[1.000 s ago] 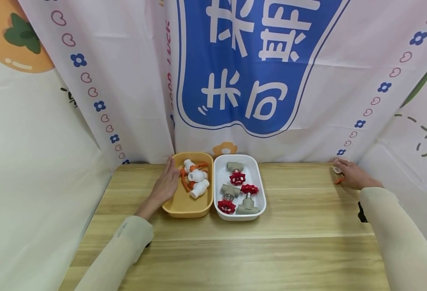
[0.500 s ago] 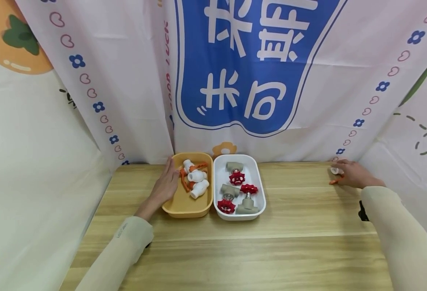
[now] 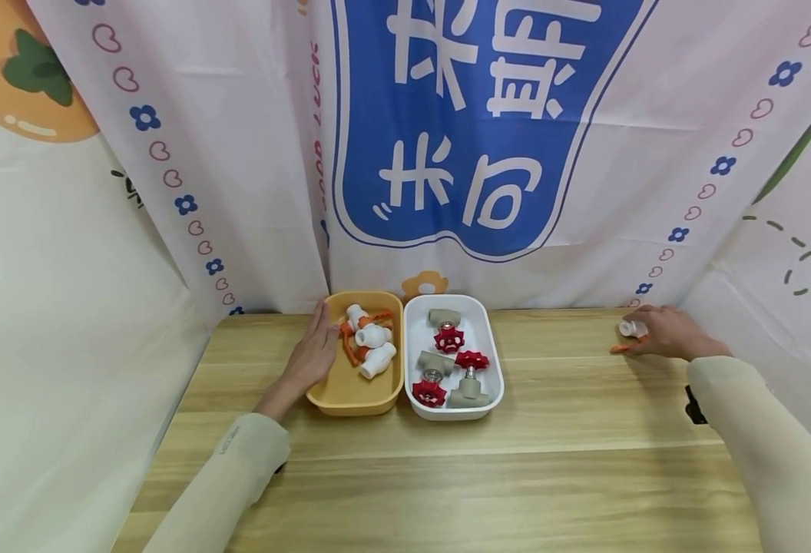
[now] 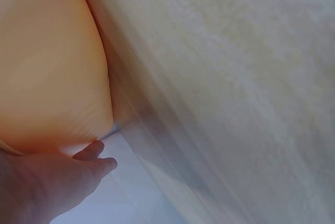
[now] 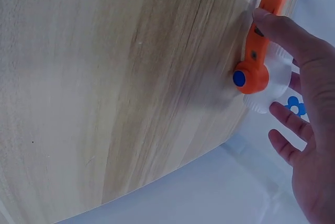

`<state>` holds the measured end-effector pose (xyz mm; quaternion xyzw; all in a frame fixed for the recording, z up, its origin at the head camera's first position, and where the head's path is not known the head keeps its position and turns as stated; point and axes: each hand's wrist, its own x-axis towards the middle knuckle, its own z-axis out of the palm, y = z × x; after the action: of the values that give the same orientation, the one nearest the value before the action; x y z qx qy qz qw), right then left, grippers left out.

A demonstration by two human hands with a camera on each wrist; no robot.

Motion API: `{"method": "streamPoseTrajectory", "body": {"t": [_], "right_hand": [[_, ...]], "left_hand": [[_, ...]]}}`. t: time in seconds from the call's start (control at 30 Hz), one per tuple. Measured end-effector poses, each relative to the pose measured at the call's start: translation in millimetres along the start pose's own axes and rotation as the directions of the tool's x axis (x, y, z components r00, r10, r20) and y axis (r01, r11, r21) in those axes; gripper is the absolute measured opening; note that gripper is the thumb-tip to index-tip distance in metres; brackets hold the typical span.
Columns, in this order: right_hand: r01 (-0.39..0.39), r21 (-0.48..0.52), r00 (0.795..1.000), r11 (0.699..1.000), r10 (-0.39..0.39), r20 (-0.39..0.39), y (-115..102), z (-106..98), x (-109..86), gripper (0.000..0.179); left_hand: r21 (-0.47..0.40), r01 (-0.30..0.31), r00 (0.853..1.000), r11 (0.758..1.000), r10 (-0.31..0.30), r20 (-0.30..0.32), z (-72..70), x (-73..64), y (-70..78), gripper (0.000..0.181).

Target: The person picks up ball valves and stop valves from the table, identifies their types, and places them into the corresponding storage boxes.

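Note:
My right hand (image 3: 670, 333) is at the far right of the table and pinches a white plastic ball valve (image 3: 632, 329) with an orange lever. In the right wrist view the thumb presses on the orange lever (image 5: 256, 46), and fingers reach behind the white body (image 5: 268, 89). My left hand (image 3: 314, 355) lies with straight fingers along the left wall of the yellow tray (image 3: 350, 395). Inside that tray sit several white ball valves (image 3: 374, 336) with orange levers. The left wrist view shows the left hand (image 4: 57, 179) against the tray's outer wall (image 4: 52, 77).
Beside the yellow tray stands a white tray (image 3: 451, 415) with 3 grey valves with red handwheels (image 3: 429, 394). Both trays sit at the back of the wooden table (image 3: 461, 491). Printed cloth (image 3: 585, 261) hangs behind and at both sides.
The right hand has shifted the ball valve slightly left, and more of its white body and orange lever shows. The left hand stays at the yellow tray.

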<state>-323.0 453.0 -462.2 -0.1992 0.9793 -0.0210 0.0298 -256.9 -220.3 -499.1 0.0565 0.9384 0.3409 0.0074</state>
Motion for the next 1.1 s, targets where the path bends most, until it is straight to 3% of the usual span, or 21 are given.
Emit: {"method": "streamPoseTrajectory", "body": {"t": [0.57,1.1], "right_hand": [[-0.021,0.053,0.995,0.998,0.016,0.098,1.9,3.3,4.2,0.085],[-0.035,0.167,0.993,0.985,0.015,0.12,-1.2,13.8,8.2,0.062]], "left_hand": [[0.019,-0.003,1.0,1.0,0.004,-0.001,-0.7,-0.3,-0.5,0.067],[0.009,0.003,1.0,1.0,-0.003,0.001,0.4,2.9,-1.2,0.068]]}}
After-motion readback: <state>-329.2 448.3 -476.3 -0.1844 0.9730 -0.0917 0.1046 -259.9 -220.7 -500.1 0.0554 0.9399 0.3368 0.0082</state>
